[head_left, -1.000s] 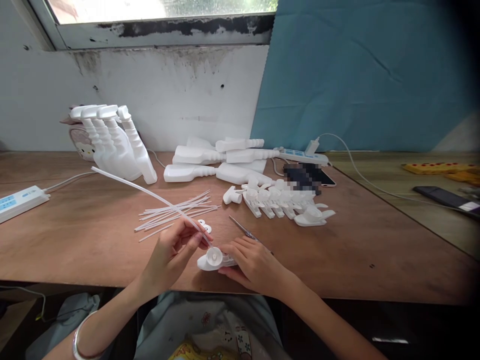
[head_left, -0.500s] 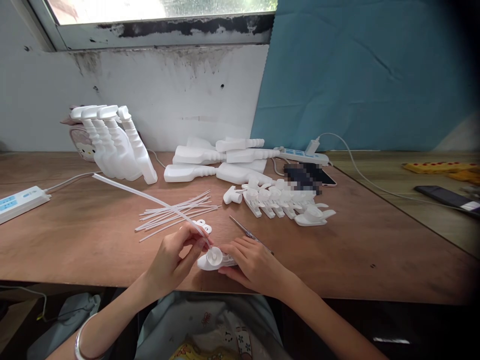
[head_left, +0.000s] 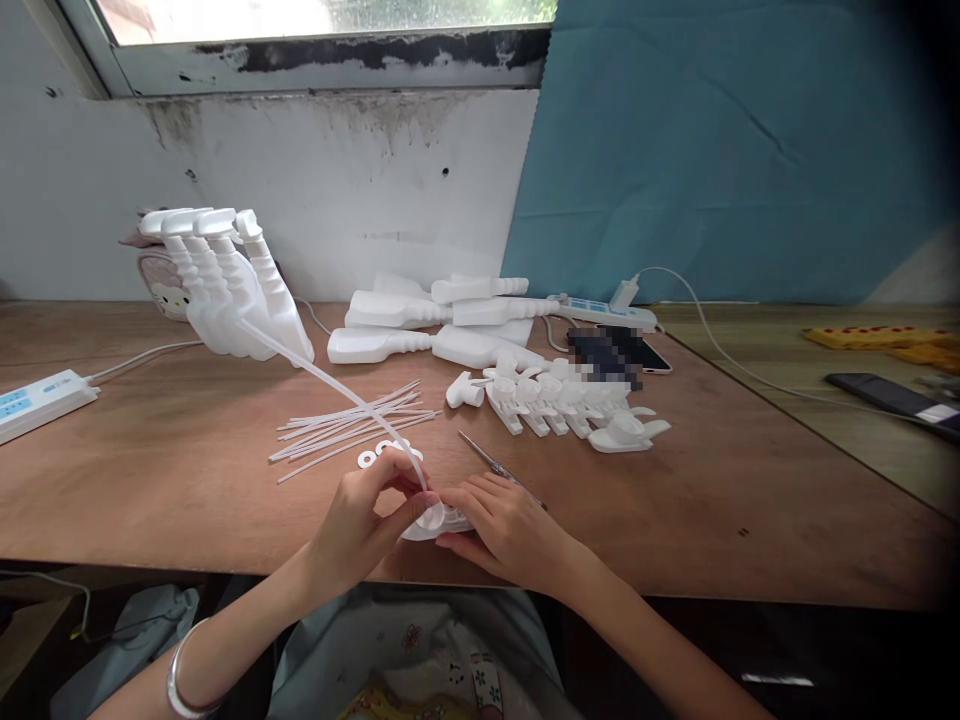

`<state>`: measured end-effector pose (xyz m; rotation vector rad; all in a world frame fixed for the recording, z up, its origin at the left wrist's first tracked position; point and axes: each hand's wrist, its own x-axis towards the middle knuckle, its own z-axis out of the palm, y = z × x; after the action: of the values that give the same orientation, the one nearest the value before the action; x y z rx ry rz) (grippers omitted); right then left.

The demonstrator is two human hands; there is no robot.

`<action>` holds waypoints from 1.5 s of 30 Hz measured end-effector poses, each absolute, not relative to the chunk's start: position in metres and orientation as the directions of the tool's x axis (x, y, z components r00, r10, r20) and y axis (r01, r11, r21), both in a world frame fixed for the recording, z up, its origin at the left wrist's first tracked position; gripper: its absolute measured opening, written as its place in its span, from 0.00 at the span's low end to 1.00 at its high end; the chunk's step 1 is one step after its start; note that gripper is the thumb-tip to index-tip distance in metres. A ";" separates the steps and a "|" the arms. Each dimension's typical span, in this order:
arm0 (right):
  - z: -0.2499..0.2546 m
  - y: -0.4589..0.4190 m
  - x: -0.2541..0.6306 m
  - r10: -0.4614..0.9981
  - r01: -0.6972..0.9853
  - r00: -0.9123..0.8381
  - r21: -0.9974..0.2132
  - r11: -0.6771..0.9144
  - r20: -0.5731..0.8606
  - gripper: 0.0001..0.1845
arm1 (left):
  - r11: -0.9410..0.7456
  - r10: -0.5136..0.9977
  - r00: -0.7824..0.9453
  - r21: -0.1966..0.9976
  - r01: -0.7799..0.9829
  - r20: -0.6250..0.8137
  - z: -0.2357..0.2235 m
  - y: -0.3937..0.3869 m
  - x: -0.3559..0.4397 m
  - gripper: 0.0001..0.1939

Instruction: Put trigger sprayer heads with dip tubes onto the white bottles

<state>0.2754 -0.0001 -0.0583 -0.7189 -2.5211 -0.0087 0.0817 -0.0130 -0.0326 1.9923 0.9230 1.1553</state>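
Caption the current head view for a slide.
Left grip holds a white tube at a white part; right grip holds the part on the table.

White tube's [head_left: 330, 382] lower end was hidden at the left hand's [head_left: 356, 525] fingertips; couldn't tell if it touched the white part [head_left: 430, 519]. That part was half covered, its other end under the right hand [head_left: 514, 520]. Washers [head_left: 366, 459] were partly blocked, count unclear. Pixelation masked the phone [head_left: 651, 354]. Left edge cut the power strip [head_left: 49, 402]; top edge, the window [head_left: 337, 20].
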 end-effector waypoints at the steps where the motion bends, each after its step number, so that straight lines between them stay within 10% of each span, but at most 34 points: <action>1: -0.058 0.000 0.275 0.489 0.494 -0.729 -0.127 0.860 0.478 0.13 | -0.540 0.823 0.362 0.801 0.258 0.438 -0.033 -0.013 0.082 0.05; 30: -0.064 0.000 0.274 0.504 0.502 -0.739 -0.134 0.854 0.447 0.07 | -0.634 0.770 0.428 0.642 0.431 0.474 -0.034 -0.010 0.083 0.05; 36: -0.055 -0.006 0.277 0.762 0.491 -0.483 -0.587 0.644 0.431 0.26 | -0.450 0.883 0.238 0.874 0.181 0.405 -0.026 -0.004 0.083 0.05; 39: -0.046 -0.007 0.281 0.909 0.227 -0.278 -0.898 0.377 0.312 0.26 | -0.350 0.933 0.095 0.937 0.013 0.347 -0.017 -0.002 0.085 0.08; 45: -0.036 -0.004 0.284 0.979 -0.335 -0.188 -0.942 0.016 0.084 0.15 | -0.349 0.917 0.186 0.935 -0.062 0.354 -0.003 0.003 0.098 0.10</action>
<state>0.2835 -0.0036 -0.0364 -0.8171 -1.1162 1.4559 0.0985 0.0033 -0.0033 1.5315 0.8483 1.3254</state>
